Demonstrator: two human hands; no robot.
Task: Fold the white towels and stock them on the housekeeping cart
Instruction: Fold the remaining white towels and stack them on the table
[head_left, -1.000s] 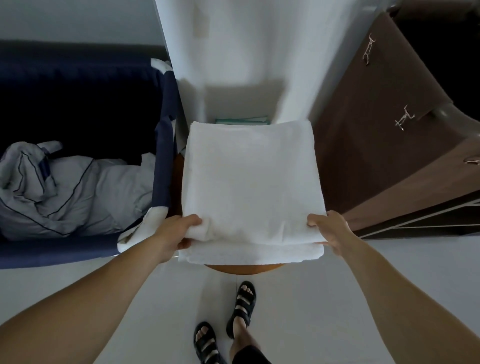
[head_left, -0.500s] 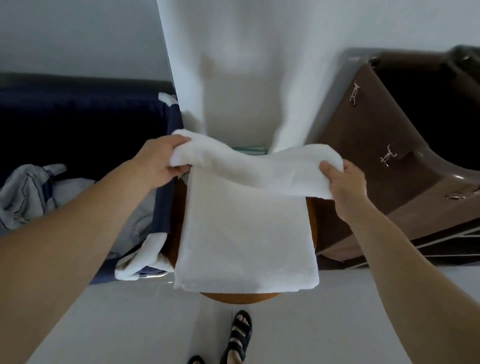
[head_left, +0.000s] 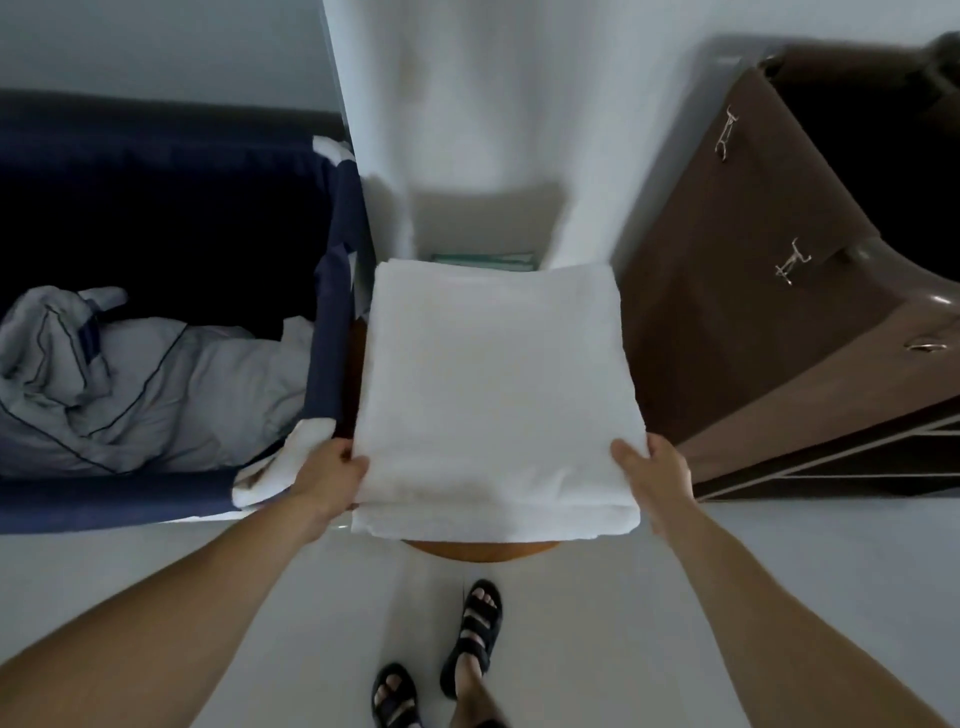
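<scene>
Leftward, navy hamper (head_left: 332, 322) holding crumpled linen (head_left: 156, 384), folded towel (head_left: 493, 384) alongside

The towel (head_left: 493, 389) is thick white cloth, soft and fuzzy, with no shine. The round desk (head_left: 480, 550) under it is orange-brown wood, smooth at the edge. The bin (head_left: 332, 322) on the left is dark blue cloth, dull and flat. The bedding (head_left: 145, 389) inside it is thin grey cloth, smooth but crumpled, with dark trim. The bag (head_left: 727, 338) on the right is brown cloth, and its clips (head_left: 792, 267) are shiny metal. The rail (head_left: 914, 296) beside it looks like glossy brown plastic. The floor (head_left: 597, 623) is pale, hard and smooth. The sandals (head_left: 475, 623) have dull black straps.
</scene>
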